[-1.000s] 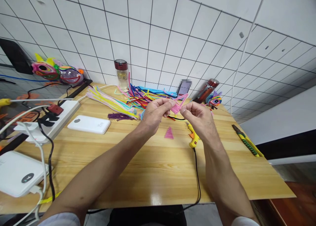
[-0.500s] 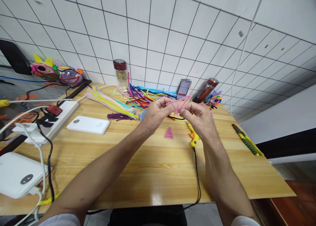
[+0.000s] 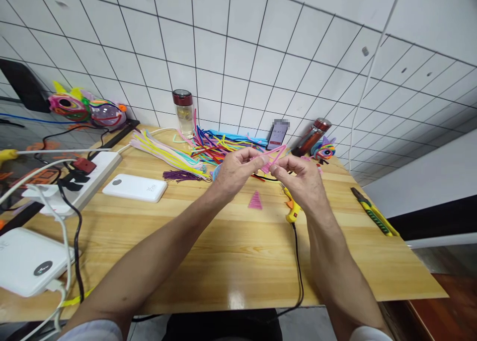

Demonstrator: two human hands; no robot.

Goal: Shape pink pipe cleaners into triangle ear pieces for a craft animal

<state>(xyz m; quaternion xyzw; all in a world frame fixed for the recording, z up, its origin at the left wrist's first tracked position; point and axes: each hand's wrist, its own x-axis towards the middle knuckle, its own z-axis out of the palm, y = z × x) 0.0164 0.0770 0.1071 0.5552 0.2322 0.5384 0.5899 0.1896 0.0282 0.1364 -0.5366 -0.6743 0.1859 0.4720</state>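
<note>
A bent pink pipe cleaner [image 3: 278, 154] spans the space between my hands, above the wooden table [image 3: 231, 251]. My left hand [image 3: 236, 171] pinches it between thumb and fingers. On the other side my right hand [image 3: 300, 178] has its thumb and index finger closed on the same pink piece. Below them a small pink ridged triangle [image 3: 255, 200] lies flat on the wood. Under my right wrist is a yellow glue gun [image 3: 292, 213], partly covered by the hand. Behind my hands spreads a pile of coloured pipe cleaners [image 3: 219, 145].
A glass bottle [image 3: 183, 115], a phone [image 3: 276, 136] and a reddish flask [image 3: 313, 136] stand at the wall. Yellow-green pliers [image 3: 374, 212] lie right. Left are white power banks [image 3: 134, 187] and a power strip [image 3: 80, 184] with cables. A colourful fish figure [image 3: 323, 149] sits back right.
The pink pipe cleaner's raised loop has shifted very slightly between my fingers. Both hands keep nearly the same place and grip, and the view has moved a little.
</note>
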